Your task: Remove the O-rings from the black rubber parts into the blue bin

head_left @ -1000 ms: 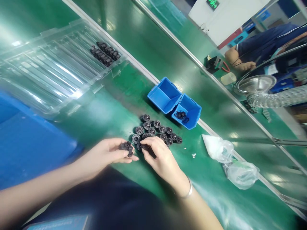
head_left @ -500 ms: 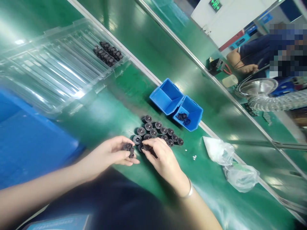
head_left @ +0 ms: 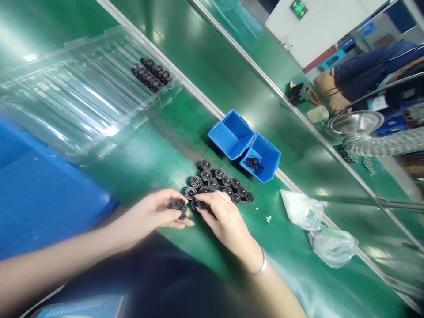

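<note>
Between the thumb and fingers of my left hand (head_left: 162, 210) is a small black plastic part (head_left: 179, 207) with an uneven, notched outline. My right hand (head_left: 223, 216) pinches a round black finned part (head_left: 202, 204) at the near edge of a cluster of black cylindrical parts (head_left: 212, 183). Several of these stand upright on the green table, with curved vanes showing on their tops. One at the left of the cluster (head_left: 190, 193) has a plainer, ringed top. The fingers of my right hand hide some of the nearest parts.
A clear ribbed tray (head_left: 76, 106) holds rows of black parts (head_left: 151, 75). Two blue bins (head_left: 232, 132) stand behind the cluster, one with black rings (head_left: 253, 163). Plastic bags (head_left: 304, 210) and white bits (head_left: 268, 218) lie right; a blue crate (head_left: 49, 190) is left. Another person's arm (head_left: 331, 90) is across.
Both hands keep nearly the same place and grip. The view has shifted very slightly. Across the table, the other person's arm and hand have moved a little.
</note>
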Motion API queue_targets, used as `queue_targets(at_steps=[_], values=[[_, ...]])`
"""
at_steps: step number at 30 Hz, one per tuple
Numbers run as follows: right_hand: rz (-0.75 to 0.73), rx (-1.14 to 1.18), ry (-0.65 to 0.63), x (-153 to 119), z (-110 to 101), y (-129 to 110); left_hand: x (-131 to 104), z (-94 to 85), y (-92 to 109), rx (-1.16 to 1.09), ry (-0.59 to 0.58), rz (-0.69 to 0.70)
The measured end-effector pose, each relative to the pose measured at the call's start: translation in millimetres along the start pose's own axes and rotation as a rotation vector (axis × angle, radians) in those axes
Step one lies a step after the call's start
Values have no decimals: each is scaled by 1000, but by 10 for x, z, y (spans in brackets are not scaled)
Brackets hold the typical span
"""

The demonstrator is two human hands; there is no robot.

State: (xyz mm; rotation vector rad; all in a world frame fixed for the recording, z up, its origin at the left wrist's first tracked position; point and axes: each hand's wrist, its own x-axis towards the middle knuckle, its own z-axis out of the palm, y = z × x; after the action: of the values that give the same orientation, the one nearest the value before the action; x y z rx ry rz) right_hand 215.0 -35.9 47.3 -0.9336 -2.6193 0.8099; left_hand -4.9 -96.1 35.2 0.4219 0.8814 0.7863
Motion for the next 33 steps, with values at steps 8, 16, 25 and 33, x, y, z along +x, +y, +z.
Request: queue_targets(at_steps=[8,16,25,33], values=[[13,-38,51,4,-147,-130,-1,-4,-38,9,-20,2],[14,187,21,48,16,-329,-20,30,-103,45,-123,6],[125,427,57,34,-15,-240,-41,37,-16,-6,-146,-13],[68,227,153,189,-103,-79,-16,45,45,-85,91,3]])
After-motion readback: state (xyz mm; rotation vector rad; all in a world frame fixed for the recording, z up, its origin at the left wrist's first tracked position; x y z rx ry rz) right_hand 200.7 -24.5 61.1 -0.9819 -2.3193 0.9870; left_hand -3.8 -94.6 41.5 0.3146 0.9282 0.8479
